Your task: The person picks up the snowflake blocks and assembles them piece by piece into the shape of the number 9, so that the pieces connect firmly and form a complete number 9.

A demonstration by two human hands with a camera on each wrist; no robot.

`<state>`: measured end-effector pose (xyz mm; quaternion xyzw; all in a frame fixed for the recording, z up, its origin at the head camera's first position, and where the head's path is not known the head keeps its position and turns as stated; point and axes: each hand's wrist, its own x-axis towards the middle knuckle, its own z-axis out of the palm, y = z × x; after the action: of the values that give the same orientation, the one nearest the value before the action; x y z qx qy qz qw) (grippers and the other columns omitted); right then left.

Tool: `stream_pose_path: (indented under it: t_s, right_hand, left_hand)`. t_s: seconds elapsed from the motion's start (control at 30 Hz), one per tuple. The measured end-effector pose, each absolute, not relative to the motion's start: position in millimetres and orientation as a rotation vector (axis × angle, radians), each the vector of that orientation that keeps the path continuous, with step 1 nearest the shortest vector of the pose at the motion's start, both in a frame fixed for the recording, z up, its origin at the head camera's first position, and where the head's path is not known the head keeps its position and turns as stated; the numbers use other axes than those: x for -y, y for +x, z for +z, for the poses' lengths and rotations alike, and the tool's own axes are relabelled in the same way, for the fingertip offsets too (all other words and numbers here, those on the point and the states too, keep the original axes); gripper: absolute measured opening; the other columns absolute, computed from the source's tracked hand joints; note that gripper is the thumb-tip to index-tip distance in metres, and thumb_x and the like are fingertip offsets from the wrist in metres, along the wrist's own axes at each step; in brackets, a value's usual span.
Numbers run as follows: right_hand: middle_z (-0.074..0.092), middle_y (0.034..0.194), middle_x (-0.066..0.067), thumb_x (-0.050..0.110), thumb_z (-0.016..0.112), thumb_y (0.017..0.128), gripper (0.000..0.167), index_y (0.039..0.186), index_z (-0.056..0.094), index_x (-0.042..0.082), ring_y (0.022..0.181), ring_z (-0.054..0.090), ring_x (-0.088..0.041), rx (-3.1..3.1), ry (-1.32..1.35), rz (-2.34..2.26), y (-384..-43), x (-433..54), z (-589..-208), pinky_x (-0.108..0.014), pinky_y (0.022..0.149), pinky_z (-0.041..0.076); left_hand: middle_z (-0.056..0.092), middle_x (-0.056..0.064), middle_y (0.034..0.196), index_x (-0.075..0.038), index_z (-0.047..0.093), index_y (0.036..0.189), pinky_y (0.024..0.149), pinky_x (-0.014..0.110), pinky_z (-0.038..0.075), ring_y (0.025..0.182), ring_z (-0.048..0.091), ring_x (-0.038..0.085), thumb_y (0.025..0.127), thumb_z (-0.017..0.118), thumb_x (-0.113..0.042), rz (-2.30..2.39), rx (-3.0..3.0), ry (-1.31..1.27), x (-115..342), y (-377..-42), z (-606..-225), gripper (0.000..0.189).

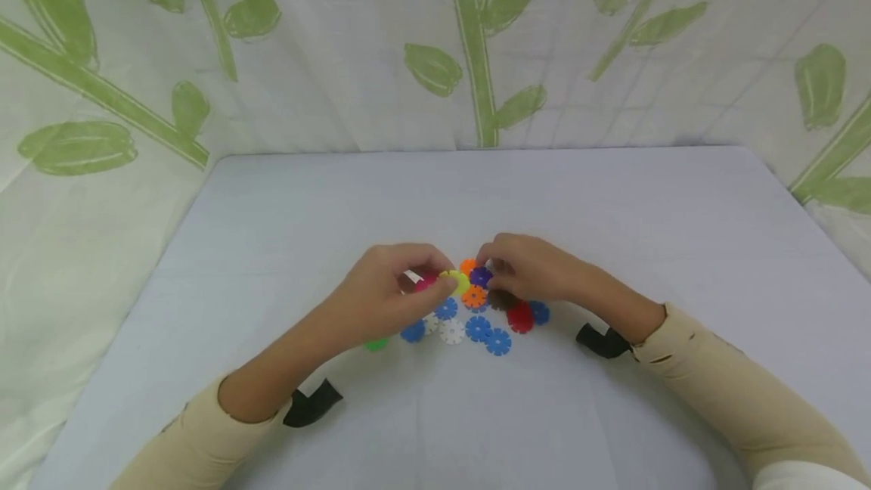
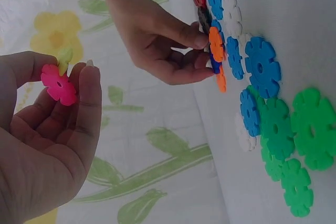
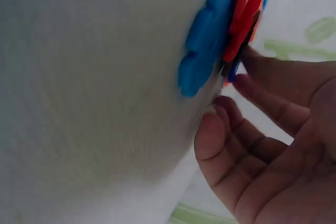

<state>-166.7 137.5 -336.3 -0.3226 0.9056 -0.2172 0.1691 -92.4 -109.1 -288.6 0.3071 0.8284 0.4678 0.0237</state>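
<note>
My left hand (image 1: 388, 289) is raised over the table and pinches a pink notched plastic disc (image 2: 59, 85) together with a yellow one (image 2: 64, 60), which stands at an angle against the pink. Across from it, my right hand (image 1: 537, 267) reaches down to the pile, with thumb and fingertip at the edges of a purple disc (image 1: 480, 277). Orange discs (image 1: 474, 296) lie right beside those fingertips. Close under the right palm are a brown disc (image 1: 502, 299) and a red disc (image 1: 520, 317).
Several blue discs (image 1: 478, 329) and white discs (image 1: 452, 332) are spread in front of the hands on the white table (image 1: 517, 422). Green discs (image 2: 276, 127) lie on the left side, partly behind my left forearm in the head view. A leaf-patterned curtain (image 1: 340, 51) hangs behind the table.
</note>
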Motion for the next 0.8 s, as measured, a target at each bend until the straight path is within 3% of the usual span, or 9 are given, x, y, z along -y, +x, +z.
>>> stream_pose_path:
  t_s: [0.3, 0.57, 0.8]
  right_hand:
    - [0.060, 0.093, 0.001, 0.013, 0.074, 0.092, 0.018, 0.106, 0.063, 0.013, 0.088, 0.057, -0.019, -2.482, -0.822, -0.579, -176, -130, -336, -0.031, 0.078, 0.054]
    - [0.065, 0.089, 0.000, 0.016, 0.071, 0.094, 0.012, 0.097, 0.059, 0.016, 0.080, 0.061, -0.020, -2.386, -0.777, -0.739, -180, -142, -338, -0.033, 0.071, 0.055]
    - [0.068, 0.097, 0.004, 0.007, 0.070, 0.092, 0.014, 0.097, 0.060, 0.015, 0.090, 0.064, -0.015, -2.461, -0.992, -1.029, -170, -156, -322, -0.035, 0.077, 0.057]
  left_hand:
    - [0.070, -0.009, 0.094, -0.012, 0.073, 0.099, 0.070, 0.028, 0.058, 0.086, 0.063, 0.004, 0.090, 0.074, -0.012, 1.385, -2.653, 1.022, 109, -92, -293, 0.009]
    - [0.070, -0.007, 0.094, -0.010, 0.072, 0.099, 0.070, 0.023, 0.056, 0.080, 0.062, 0.003, 0.088, 0.075, -0.012, 1.275, -2.771, 1.090, 108, -91, -294, 0.012]
    - [0.067, -0.009, 0.086, -0.011, 0.070, 0.096, 0.067, 0.027, 0.057, 0.078, 0.061, 0.007, 0.091, 0.069, -0.009, 1.412, -2.634, 0.971, 109, -93, -296, 0.005]
